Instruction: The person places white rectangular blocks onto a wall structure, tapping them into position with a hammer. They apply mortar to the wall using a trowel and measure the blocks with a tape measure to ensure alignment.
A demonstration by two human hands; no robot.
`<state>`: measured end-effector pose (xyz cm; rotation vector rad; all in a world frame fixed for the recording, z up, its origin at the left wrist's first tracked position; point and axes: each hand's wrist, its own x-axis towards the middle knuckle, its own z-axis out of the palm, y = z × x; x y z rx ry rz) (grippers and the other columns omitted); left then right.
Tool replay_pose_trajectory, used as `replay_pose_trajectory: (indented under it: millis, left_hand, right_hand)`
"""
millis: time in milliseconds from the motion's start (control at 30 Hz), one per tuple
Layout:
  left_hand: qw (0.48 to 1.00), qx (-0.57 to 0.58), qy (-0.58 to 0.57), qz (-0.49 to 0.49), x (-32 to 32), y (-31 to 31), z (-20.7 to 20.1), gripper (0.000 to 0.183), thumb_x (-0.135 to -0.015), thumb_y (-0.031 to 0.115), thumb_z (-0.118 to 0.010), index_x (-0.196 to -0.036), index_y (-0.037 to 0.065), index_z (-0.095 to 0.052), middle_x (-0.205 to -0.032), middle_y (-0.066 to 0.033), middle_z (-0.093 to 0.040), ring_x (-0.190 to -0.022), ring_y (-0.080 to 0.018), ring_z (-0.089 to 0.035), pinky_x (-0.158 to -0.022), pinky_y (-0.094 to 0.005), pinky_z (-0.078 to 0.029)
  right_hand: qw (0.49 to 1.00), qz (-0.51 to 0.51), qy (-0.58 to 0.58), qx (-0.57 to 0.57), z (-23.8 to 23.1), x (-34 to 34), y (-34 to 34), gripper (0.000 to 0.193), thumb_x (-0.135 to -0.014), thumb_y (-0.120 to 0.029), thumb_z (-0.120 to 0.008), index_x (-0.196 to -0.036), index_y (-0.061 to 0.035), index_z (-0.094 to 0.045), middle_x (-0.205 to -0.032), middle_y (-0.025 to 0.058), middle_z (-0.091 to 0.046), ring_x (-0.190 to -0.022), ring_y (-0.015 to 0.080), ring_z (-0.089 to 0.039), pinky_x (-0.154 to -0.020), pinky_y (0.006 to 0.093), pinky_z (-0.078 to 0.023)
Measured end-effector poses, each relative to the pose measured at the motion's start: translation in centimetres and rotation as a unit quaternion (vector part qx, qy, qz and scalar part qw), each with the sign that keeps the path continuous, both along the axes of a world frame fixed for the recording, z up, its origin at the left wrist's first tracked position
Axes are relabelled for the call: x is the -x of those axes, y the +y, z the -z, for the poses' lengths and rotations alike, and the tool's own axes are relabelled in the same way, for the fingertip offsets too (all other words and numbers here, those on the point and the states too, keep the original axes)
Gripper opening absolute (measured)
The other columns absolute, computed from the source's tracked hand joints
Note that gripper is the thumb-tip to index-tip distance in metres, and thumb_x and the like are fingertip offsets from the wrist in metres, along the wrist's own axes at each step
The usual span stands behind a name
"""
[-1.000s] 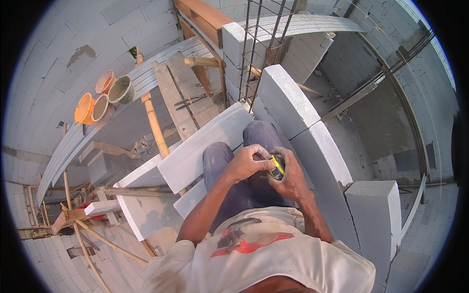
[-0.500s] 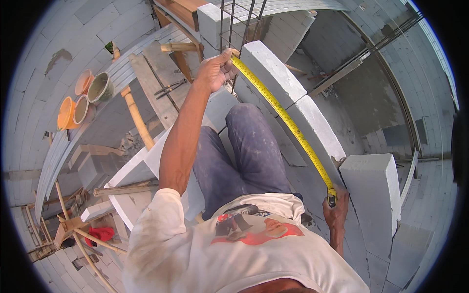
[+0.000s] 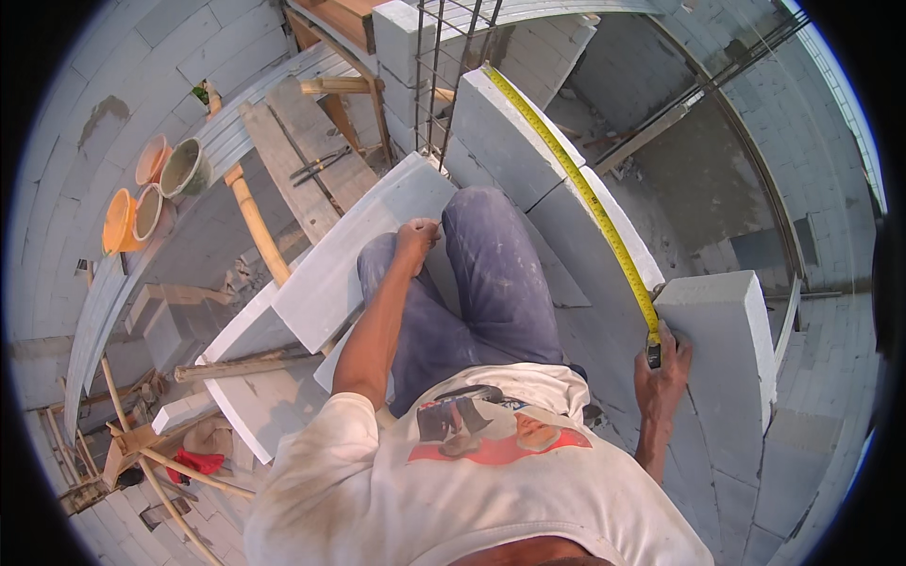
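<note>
My right hand (image 3: pixel 663 366) is closed round the case of a tape measure (image 3: pixel 653 353), low beside an upright block (image 3: pixel 714 325). Its yellow blade (image 3: pixel 596 206) runs out along the top of a low wall of pale grey blocks (image 3: pixel 517 127), reaching the far end by the steel bars. No hand is on that far end. Over my left knee, my left hand (image 3: pixel 417 243) is closed with the fingers curled together; what it holds, if anything, is hidden. Behind that hand a large pale block slab (image 3: pixel 330 274) lies tilted.
Upright steel bars (image 3: pixel 437 85) rise past the wall's far end. Pliers-like tools (image 3: pixel 319 167) lie on wooden planks (image 3: pixel 288 165) at the left, near a bamboo pole (image 3: pixel 257 226). Several buckets (image 3: pixel 121 222) stand farther left. Beyond the wall is a lower grey floor (image 3: pixel 727 179).
My left hand has let go of the blade's far end and come back to my left knee. The blade now rests on the wall's top; my right hand has shifted slightly up and right.
</note>
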<state>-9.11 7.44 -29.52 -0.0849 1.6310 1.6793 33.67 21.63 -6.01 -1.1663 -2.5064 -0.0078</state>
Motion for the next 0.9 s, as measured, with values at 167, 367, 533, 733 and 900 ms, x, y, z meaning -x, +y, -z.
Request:
replay_pose_trajectory:
  millis: [167,367,533,733,900]
  left_hand:
    - [0.996,-0.07,0.052,0.025,0.2,-0.4,4.1,0.033,-0.094,0.011,-0.07,-0.122,-0.007,-0.065,-0.098,-0.0079,-0.073,-0.087,-0.0164,-0.068,-0.079,-0.0287,-0.053]
    - [0.994,-0.038,0.093,0.04,-0.5,-0.2,3.3,0.03,-0.094,0.012,-0.069,-0.118,-0.006,-0.066,-0.096,-0.0087,-0.072,-0.082,-0.012,-0.063,-0.072,-0.0257,-0.049]
    - [0.989,-0.056,0.131,-0.024,0.5,0.7,1.9,0.028,-0.098,0.016,-0.068,-0.118,-0.003,-0.067,-0.096,-0.0086,-0.072,-0.08,-0.0108,-0.063,-0.069,-0.025,-0.051]
    - [0.942,-0.21,0.255,0.052,2.5,9.2,-9.5,0.053,-0.104,0.041,-0.066,-0.125,-0.007,-0.063,-0.112,-0.0163,-0.072,-0.097,-0.0214,-0.072,-0.086,-0.0332,-0.059]
    - [0.953,-0.23,0.155,0.126,-1.7,9.5,-26.3,0.062,-0.107,0.046,-0.06,-0.131,-0.011,-0.055,-0.116,-0.0205,-0.07,-0.104,-0.0263,-0.072,-0.089,-0.0373,-0.06]
  right_hand:
    - [1.0,0.003,0.02,0.01,-0.9,1.5,-0.6,0.062,-0.075,0.003,-0.078,-0.135,-0.0087,-0.067,-0.125,0.021,-0.061,-0.114,0.039,-0.064,-0.097,0.0461,-0.055]
    - [0.999,0.01,0.03,-0.018,-1.1,1.5,-0.7,0.063,-0.076,0.003,-0.078,-0.136,-0.0098,-0.066,-0.125,0.0204,-0.061,-0.115,0.0385,-0.064,-0.098,0.0469,-0.055]
    - [0.999,0.009,0.024,-0.025,-1.2,2.2,-0.8,0.063,-0.078,0.002,-0.078,-0.138,-0.0105,-0.066,-0.125,0.0209,-0.061,-0.115,0.0382,-0.063,-0.1,0.0476,-0.054]
    - [0.999,0.027,0.029,-0.028,-1.2,2.4,-0.8,0.063,-0.078,-0.001,-0.079,-0.138,-0.0131,-0.067,-0.127,0.0183,-0.061,-0.118,0.0365,-0.062,-0.103,0.048,-0.052]
    - [0.996,0.01,0.001,-0.092,-4.6,4.7,-1.6,0.067,-0.074,-0.005,-0.082,-0.138,-0.0162,-0.067,-0.126,0.0135,-0.06,-0.117,0.0321,-0.061,-0.098,0.0476,-0.05]
